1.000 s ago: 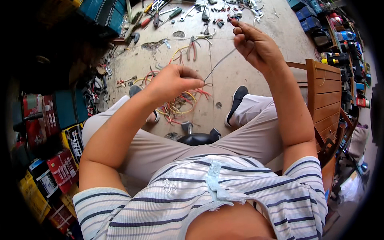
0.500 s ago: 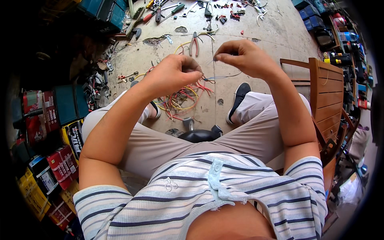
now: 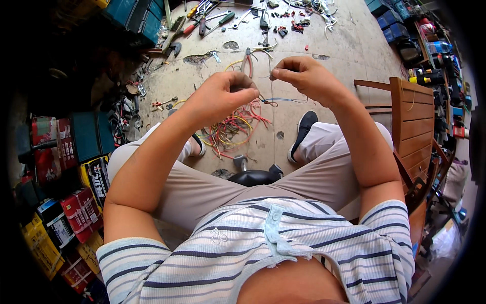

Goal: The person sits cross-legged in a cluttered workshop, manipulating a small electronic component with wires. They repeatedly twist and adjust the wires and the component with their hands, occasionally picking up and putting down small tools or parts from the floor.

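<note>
My left hand (image 3: 225,96) is closed, its fingertips pinching thin wires (image 3: 283,100), with a small loop and a blue strand just right of the thumb. My right hand (image 3: 304,81), a short way to the right and slightly higher, pinches a fine wire too small to make out clearly near its fingertips. Below both hands, a tangle of red, yellow and dark wires (image 3: 230,133) lies on the worn floor between my feet. Red-handled pliers (image 3: 249,62) lie just beyond the hands.
Screwdrivers (image 3: 217,25) and small parts (image 3: 296,24) are scattered at the far end. Stacked boxes and cases (image 3: 81,213) line my left. A wooden folding chair (image 3: 412,121) stands to my right, before crowded shelves (image 3: 438,48). A black stool base (image 3: 253,177) shows between my legs.
My right hand has come down and inward from the upper right, closer to my left hand. My left hand has risen slightly, then settled. The grey wire stretched between them has slackened.
</note>
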### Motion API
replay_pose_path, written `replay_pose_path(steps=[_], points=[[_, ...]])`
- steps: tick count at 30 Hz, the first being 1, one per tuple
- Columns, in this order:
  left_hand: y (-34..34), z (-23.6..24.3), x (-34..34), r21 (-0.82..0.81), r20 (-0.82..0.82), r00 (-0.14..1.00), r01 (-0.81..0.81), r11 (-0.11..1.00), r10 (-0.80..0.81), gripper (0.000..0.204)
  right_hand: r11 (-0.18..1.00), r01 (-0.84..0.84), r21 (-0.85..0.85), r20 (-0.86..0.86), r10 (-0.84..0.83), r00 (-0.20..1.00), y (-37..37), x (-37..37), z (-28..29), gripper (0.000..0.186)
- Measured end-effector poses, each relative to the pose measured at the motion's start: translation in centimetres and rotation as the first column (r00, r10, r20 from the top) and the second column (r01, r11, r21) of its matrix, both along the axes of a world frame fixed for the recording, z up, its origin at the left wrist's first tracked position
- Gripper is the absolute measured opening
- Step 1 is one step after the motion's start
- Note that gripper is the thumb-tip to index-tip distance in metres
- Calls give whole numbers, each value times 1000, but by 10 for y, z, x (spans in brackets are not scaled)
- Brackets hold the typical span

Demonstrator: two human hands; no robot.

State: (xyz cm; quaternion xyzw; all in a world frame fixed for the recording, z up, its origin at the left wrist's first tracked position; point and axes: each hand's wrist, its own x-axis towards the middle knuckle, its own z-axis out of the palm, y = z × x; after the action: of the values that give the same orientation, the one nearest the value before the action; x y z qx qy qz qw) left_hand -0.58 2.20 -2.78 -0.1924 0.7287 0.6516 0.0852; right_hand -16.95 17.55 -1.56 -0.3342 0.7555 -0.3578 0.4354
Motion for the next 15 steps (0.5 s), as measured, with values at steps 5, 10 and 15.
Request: replay_pose_path(steps=[5, 10, 15], points=[[3, 3, -2, 345, 104, 977, -209, 915, 184, 33, 967, -98, -234, 54, 114, 992, 2, -1, -12, 23], [8, 3, -2, 599, 184, 978, -188, 778, 95, 32, 945, -79, -318, 138, 128, 982, -1, 2, -14, 22], [8, -3, -2, 604, 200, 972, -222, 766, 124, 29, 947, -76, -313, 82, 106, 991, -2, 4, -12, 14]])
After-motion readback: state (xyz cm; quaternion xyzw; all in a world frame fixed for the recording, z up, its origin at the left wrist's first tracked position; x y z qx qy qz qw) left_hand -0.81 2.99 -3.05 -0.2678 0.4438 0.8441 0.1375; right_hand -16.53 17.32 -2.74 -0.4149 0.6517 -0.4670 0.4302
